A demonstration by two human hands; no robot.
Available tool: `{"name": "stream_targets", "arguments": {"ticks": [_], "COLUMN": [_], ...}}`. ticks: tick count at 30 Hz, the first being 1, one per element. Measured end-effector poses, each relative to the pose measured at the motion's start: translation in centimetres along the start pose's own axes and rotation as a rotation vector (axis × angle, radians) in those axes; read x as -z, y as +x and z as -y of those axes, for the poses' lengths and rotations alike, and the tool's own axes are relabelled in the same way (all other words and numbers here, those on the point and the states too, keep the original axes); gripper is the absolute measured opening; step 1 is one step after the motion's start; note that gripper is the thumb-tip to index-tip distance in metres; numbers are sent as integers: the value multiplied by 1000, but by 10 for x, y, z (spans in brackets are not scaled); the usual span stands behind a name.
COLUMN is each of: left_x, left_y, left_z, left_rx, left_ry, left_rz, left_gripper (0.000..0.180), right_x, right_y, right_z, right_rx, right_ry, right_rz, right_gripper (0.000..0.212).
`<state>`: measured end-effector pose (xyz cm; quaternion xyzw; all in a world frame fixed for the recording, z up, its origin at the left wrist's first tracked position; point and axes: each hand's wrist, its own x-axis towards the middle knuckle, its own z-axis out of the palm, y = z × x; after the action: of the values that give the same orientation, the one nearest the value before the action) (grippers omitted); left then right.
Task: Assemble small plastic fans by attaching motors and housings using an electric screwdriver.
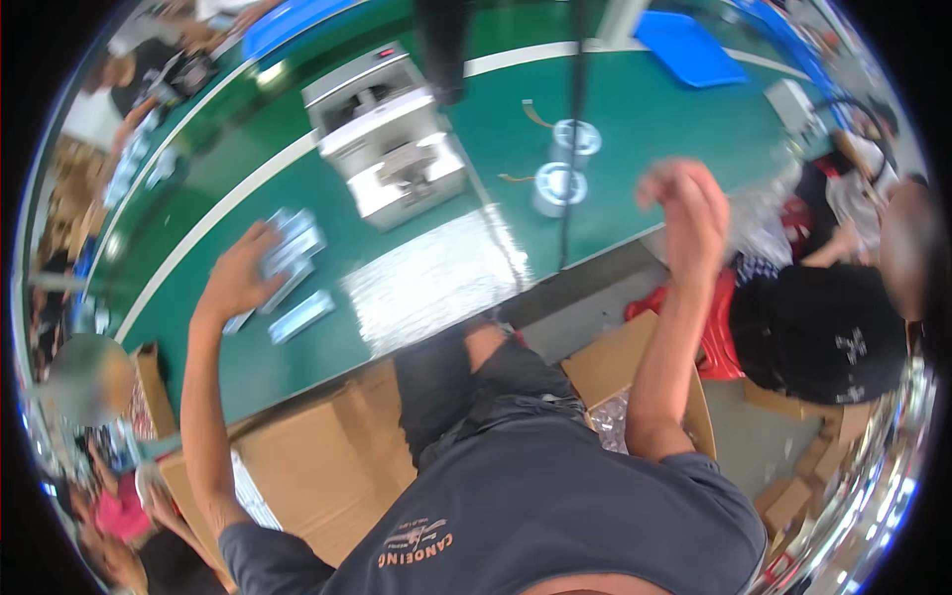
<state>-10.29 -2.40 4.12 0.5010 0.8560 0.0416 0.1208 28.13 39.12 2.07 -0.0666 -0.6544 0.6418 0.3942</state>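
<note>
On the green table's left part, my left hand reaches over a loose group of pale blue, shiny small packages. Its thumb and fingers are apart at the near side of the group, and contact is hard to make out. One more such package lies separately, closer to the table edge. My right hand is raised near the table's front edge on the right. Its fingers are bent and their tips smeared by motion; nothing held shows. A grey-white machine stands between my hands, with a bright silvery sheet before it.
Two pale reels with tan strips stand right of the machine. A dark cable hangs beside them. A blue tray lies farther back. Cardboard boxes flank my legs. Another person sits to the right; others are at the left.
</note>
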Motion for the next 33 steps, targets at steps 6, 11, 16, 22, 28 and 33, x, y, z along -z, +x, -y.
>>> {"name": "stream_targets", "arguments": {"ticks": [6,11,16,22,28,33], "left_x": [14,-2,47,119,84,-38], "left_y": [-5,-11,-29,-6,69,29], "left_z": [-16,8,-28,-36,-66,-128], "left_rx": [48,-126,99,-68,-225,-153], "left_ry": [-164,-22,-85,-986,-1698,-2166], "left_rz": [33,-229,-206,-364,-839,-597], "left_gripper": [60,53,43,32,29,47], "right_x": [-24,12,11,-84,-154,-146], "right_y": [55,64,20,-17,-21,-49], "right_z": [-58,-87,-22,8,-5,-20], "right_rx": [-29,-83,134,79,-298,-356], "right_ry": [-743,-509,314,836,444,353], "right_rz": [140,132,-74,665,397,316], "right_gripper": [66,63,92,95,84,77]}}
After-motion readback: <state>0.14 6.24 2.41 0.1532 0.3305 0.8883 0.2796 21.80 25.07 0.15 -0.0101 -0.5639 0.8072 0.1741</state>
